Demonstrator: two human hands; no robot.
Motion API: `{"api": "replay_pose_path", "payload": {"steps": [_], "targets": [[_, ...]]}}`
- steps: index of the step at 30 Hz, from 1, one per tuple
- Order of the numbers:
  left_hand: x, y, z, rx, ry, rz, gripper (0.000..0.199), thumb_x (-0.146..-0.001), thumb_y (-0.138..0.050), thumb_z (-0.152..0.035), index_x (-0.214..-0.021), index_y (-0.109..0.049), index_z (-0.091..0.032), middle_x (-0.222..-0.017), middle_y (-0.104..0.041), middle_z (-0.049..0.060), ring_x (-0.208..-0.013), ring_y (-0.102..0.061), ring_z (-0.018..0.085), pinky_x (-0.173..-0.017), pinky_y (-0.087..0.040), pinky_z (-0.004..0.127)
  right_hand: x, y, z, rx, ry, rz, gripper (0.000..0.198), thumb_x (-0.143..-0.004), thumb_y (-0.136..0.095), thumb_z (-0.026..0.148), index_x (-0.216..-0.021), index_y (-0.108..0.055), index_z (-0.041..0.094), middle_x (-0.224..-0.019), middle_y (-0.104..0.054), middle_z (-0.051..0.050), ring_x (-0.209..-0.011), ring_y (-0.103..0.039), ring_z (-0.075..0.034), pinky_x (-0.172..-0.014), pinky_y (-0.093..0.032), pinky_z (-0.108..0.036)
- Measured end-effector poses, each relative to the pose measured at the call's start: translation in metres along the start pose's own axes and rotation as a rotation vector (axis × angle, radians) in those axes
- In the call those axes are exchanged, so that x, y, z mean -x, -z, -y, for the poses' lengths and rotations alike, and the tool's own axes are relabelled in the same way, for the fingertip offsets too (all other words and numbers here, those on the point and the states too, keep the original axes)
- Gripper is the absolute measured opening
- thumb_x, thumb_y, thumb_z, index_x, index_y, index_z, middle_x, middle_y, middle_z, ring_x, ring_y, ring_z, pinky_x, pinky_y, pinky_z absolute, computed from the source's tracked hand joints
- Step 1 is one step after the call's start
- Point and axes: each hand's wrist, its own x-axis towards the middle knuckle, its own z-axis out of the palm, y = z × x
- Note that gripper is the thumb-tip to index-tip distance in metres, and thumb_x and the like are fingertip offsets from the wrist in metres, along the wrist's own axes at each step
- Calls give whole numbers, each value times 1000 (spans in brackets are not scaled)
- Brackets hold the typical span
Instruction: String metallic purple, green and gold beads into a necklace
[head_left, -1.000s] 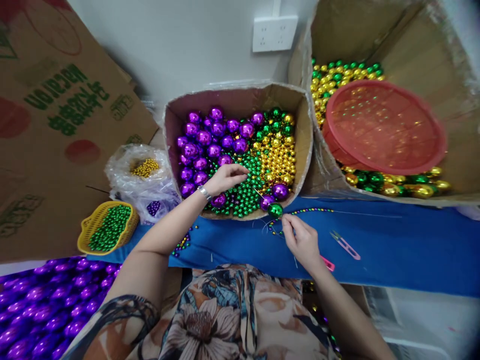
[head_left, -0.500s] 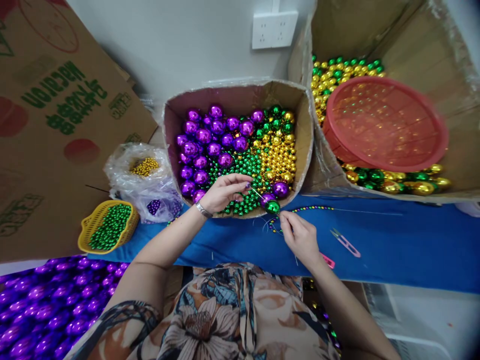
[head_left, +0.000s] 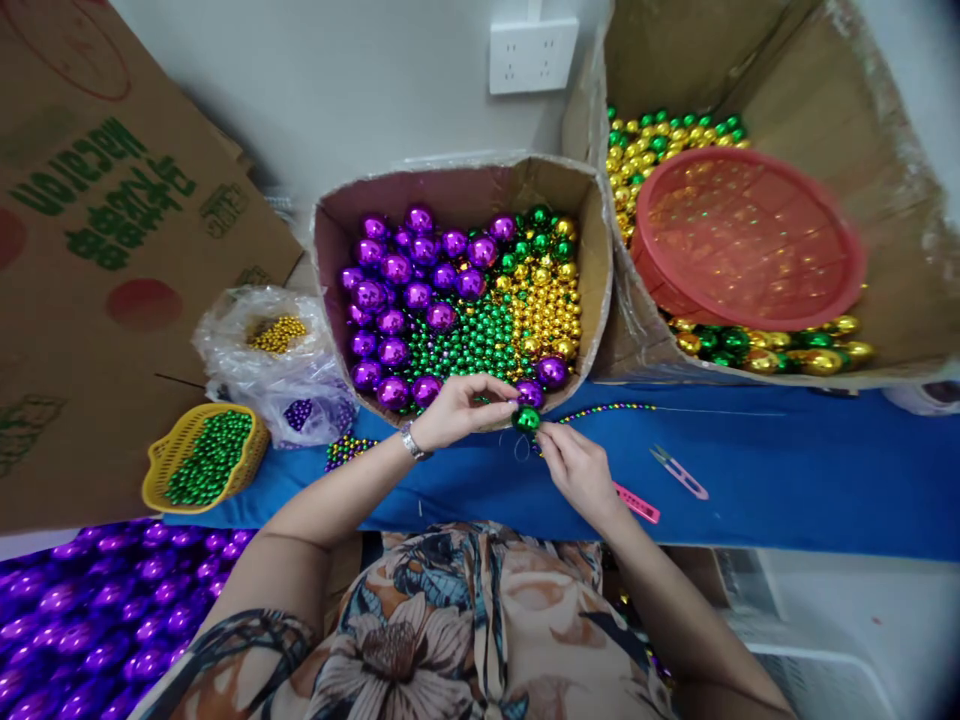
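Two hands meet at one green ball (head_left: 526, 419), held up over the near edge of the front box (head_left: 597, 225). Right hand (head_left: 581, 470): thumb and forefinger pinching it at its lower right edge. Left hand (head_left: 466, 408): thumb and fingertips at its upper left; can't tell if they grip it or something thin. Purple ball (head_left: 529, 393) shows just behind it. Front box has purple balls on the left, small green beads mid, gold beads right. Blue surface (head_left: 810, 490) runs below: bead string (head_left: 611, 408) with a loose thread end beyond the right hand, snips (head_left: 679, 473) further right, pink tool (head_left: 637, 503) beside the right wrist. Far left, yellow basket (head_left: 159, 482) holds green beads; plastic bag (head_left: 216, 335) with gold beads sits behind it. Mixed beads (head_left: 349, 452) lie near the left forearm. Right-hand box (head_left: 667, 60): red bowl (head_left: 750, 235) on gold and green balls.
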Motion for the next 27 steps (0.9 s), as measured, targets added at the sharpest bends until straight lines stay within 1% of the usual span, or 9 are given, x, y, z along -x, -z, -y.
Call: {"api": "replay_pose_path", "payload": {"steps": [3, 6, 8, 10, 13, 17, 22, 25, 27], "targets": [[15, -14, 20, -26, -38, 8, 27, -84, -68, -42, -90, -74, -16, -91, -71, 7, -78, -65, 13, -71, -53, 25, 16, -5, -1, -103, -24, 73, 20, -98, -45, 25, -98, -65, 22, -89, -68, -5, -82, -66, -15, -77, -54, -27], [32, -24, 49, -135, -75, -61, 28, -83, -69, -45, -88, -75, -18, -90, -71, 7, -83, -66, 15, -75, -53, 27, 40, -14, -6, -177, -44, 183, 19, -96, -45, 24, -93, -64, 21, -84, -65, -4, -78, -65, -14, -73, -55, -26], [41, -27, 64, -215, -56, -67, 29, -83, -68, -46, -83, -75, -18, -83, -72, 7, -78, -66, 15, -72, -52, 27, 53, -20, -11, -150, -30, 276, 19, -96, -45, 22, -94, -64, 21, -81, -66, -3, -74, -66, -14, -68, -55, -24], [47, -27, 69, -281, -38, -39, 29, -85, -66, -45, -81, -75, -18, -79, -72, 6, -73, -66, 15, -69, -50, 26, 59, -22, -15, -26, -10, 332, 23, -94, -45, 20, -104, -65, 21, -86, -68, -4, -71, -66, -14, -62, -54, -23], [49, -23, 58, -341, -59, -36, 26, -86, -65, -42, -84, -75, -18, -82, -74, 6, -74, -67, 15, -69, -50, 25, 52, -19, -14, 142, -6, 297, 32, -94, -45, 19, -120, -62, 21, -101, -71, -7, -74, -69, -15, -60, -54, -23], [48, -14, 27, -326, -136, -76, 21, -88, -65, -37, -88, -75, -19, -85, -75, 6, -76, -69, 14, -70, -51, 24, 30, -18, 4, -1, 66, 250, 30, -98, -44, 29, -123, -60, 23, -107, -71, -8, -92, -70, -16, -77, -57, -25], [47, 3, 3, -301, -180, -27, 24, -91, -60, -37, -92, -73, -17, -87, -73, 7, -77, -67, 14, -70, -52, 24, 21, -22, 14, -214, 75, 210, 25, -99, -41, 23, -106, -64, 20, -89, -72, -4, -76, -69, -13, -72, -56, -24], [32, 5, 8, -279, -159, -44, 35, -98, -44, -39, -104, -70, -16, -91, -71, 8, -77, -66, 13, -70, -52, 24, 22, -16, 14, -321, -27, 119, 24, -99, -41, 24, -106, -63, 19, -84, -71, -3, -67, -67, -10, -63, -55, -21], [16, -2, 17, -380, -192, -97, 34, -99, -43, -38, -108, -67, -16, -94, -70, 8, -82, -65, 14, -75, -53, 26, 24, -11, 14, -359, -108, 67, 24, -99, -41, 25, -106, -63, 19, -82, -70, -2, -61, -65, -9, -59, -54, -20]]}}
